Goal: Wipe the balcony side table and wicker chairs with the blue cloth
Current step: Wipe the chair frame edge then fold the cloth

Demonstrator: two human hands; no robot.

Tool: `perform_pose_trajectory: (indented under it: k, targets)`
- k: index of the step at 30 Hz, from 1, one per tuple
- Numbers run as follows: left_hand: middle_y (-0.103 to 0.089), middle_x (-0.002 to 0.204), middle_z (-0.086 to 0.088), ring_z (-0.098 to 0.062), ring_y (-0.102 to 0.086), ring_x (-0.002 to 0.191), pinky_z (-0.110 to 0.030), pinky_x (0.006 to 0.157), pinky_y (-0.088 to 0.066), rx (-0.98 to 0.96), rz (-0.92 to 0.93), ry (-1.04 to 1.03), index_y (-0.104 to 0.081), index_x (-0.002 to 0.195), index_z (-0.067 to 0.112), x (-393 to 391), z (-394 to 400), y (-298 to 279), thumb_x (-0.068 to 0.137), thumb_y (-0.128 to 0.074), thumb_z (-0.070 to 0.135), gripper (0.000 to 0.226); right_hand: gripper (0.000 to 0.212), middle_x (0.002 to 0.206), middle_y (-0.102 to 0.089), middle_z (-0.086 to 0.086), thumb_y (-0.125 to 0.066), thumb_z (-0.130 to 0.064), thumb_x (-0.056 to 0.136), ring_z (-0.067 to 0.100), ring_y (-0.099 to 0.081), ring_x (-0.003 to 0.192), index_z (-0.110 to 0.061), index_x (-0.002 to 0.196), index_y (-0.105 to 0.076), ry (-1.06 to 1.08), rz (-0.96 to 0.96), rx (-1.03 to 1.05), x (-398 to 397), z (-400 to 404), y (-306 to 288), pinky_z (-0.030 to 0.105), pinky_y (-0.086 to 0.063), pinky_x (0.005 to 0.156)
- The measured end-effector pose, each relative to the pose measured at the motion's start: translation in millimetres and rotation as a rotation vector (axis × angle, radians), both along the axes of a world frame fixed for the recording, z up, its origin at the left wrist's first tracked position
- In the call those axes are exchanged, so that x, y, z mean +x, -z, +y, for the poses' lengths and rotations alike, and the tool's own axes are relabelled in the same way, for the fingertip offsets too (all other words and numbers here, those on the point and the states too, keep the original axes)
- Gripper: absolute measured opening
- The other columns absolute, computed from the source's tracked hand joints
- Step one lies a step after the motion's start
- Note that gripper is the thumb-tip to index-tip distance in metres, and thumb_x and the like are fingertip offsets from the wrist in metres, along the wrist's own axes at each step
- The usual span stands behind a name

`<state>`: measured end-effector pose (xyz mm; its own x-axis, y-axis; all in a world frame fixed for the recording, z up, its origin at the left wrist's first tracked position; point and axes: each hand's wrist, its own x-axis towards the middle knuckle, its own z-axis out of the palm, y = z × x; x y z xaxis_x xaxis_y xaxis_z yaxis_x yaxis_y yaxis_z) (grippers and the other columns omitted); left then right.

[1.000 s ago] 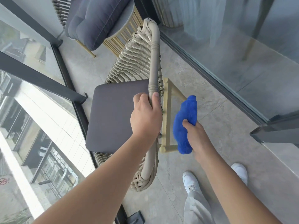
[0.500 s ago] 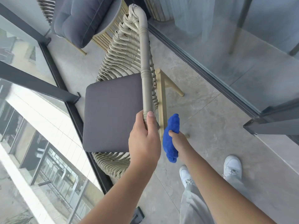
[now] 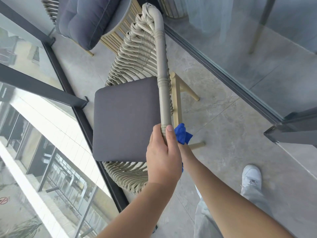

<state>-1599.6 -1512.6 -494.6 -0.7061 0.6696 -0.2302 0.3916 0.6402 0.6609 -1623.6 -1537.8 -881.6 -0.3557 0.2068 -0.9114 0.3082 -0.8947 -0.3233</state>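
The blue cloth (image 3: 182, 133) sits low in the middle of the frame, just right of the wicker chair (image 3: 140, 54), bunched against the outer side of the backrest and the pale frame leg. Your left hand (image 3: 163, 155) is curled round the top rail with the thumb lying along it. Your right hand (image 3: 181, 150) is almost wholly hidden behind the left one, so you cannot tell how its fingers lie, though the cloth appears held there. Keep the left hand steadying the rail so the chair does not rock or slide on the tile floor (image 3: 231, 134). Press the cloth flat rather than wadded so it reaches into the weave, and work along the strands, then down the leg. The grey seat cushion (image 3: 127, 121) fills the centre. At upper left a second cushion (image 3: 85, 19) appears to lie on the side table (image 3: 120, 21), which likely still needs wiping. Against the frame a second ago, the cloth has dropped from open view at mid-right to tuck behind your left hand, which has slid down the rail toward you
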Motion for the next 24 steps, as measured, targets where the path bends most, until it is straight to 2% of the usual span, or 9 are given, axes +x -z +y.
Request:
perform_pose_trajectory:
  k: [2,4,6,9,12,14,17,21,24]
  targets:
    - [-0.056,0.078,0.008,-0.014,-0.053,0.074,-0.034,0.068,-0.043,-0.003,0.009,-0.002,-0.047,0.085,0.027,1,1,-1,0.103,-0.029,0.056,0.039,0.036,0.093,-0.071,-0.003,-0.062,-0.075,0.081,0.029,-0.071,0.097,-0.042,0.096,-0.06,0.001,0.045,0.018,2,-3,-10,0.06,-0.054,0.095]
    - [-0.057,0.078,0.008,-0.012,-0.053,0.074,-0.033,0.068,-0.042,-0.006,0.015,-0.004,-0.047,0.084,0.029,0,2,-1,0.103,-0.029,0.055,0.037,0.025,0.093,-0.068,-0.005,-0.06,-0.07,0.085,0.029,-0.068,0.098,-0.047,0.093,-0.056,0.012,0.075,0.04,10,3,-37,0.058,-0.052,0.094]
    - [-0.059,0.08,0.008,-0.011,-0.054,0.076,-0.032,0.068,-0.042,-0.015,0.018,-0.009,-0.047,0.084,0.03,-1,2,-1,0.103,-0.03,0.054,0.035,0.022,0.086,-0.066,-0.007,-0.059,-0.069,0.088,0.027,-0.067,0.092,-0.048,0.086,-0.054,0.013,0.105,0.043,16,11,-67,0.052,-0.054,0.083]
    - [-0.064,0.087,0.008,-0.01,-0.058,0.081,-0.03,0.069,-0.042,-0.036,0.026,-0.009,-0.049,0.087,0.029,-2,2,-2,0.108,-0.032,0.049,0.034,0.026,0.067,-0.063,-0.009,-0.057,-0.062,0.09,0.019,-0.065,0.063,-0.04,0.078,-0.053,0.01,0.072,0.046,36,28,-144,0.03,-0.049,0.057]
    - [-0.061,0.082,0.009,-0.01,-0.055,0.075,-0.031,0.066,-0.04,-0.048,0.022,-0.015,-0.044,0.083,0.031,-1,0,-3,0.109,-0.033,0.047,0.033,0.026,0.055,-0.061,-0.015,-0.056,-0.062,0.091,0.012,-0.061,0.051,-0.038,0.081,-0.053,-0.025,0.091,0.05,53,33,-184,0.022,-0.046,0.048]
    - [-0.06,0.083,0.009,-0.01,-0.055,0.075,-0.034,0.067,-0.042,-0.054,0.017,-0.007,-0.043,0.084,0.03,0,-1,-2,0.108,-0.031,0.05,0.034,0.023,0.054,-0.061,-0.018,-0.058,-0.058,0.091,0.01,-0.059,0.054,-0.038,0.082,-0.054,0.004,0.132,0.035,64,36,-204,0.027,-0.047,0.056]
    - [-0.058,0.081,0.008,-0.01,-0.054,0.074,-0.035,0.068,-0.041,-0.049,0.018,-0.007,-0.042,0.083,0.03,1,1,-2,0.105,-0.029,0.054,0.034,0.013,0.073,-0.066,-0.012,-0.058,-0.045,0.093,0.02,-0.066,0.08,-0.034,0.088,-0.06,0.049,0.159,0.053,77,42,-246,0.042,-0.051,0.076]
    - [-0.06,0.082,0.009,-0.008,-0.056,0.076,-0.03,0.065,-0.039,-0.057,0.031,-0.005,-0.044,0.084,0.031,1,1,-3,0.105,-0.029,0.053,0.034,0.017,0.085,-0.072,-0.005,-0.053,-0.032,0.102,0.027,-0.069,0.096,-0.021,0.107,-0.066,0.088,0.215,0.091,90,46,-287,0.048,-0.053,0.087]
    - [-0.06,0.08,0.007,-0.008,-0.056,0.076,-0.029,0.063,-0.037,-0.071,0.059,-0.005,-0.045,0.085,0.027,2,0,-2,0.106,-0.029,0.052,0.037,0.026,0.108,-0.075,0.003,-0.053,-0.026,0.104,0.028,-0.069,0.11,-0.017,0.124,-0.066,0.135,0.204,0.098,101,47,-312,0.052,-0.052,0.103]
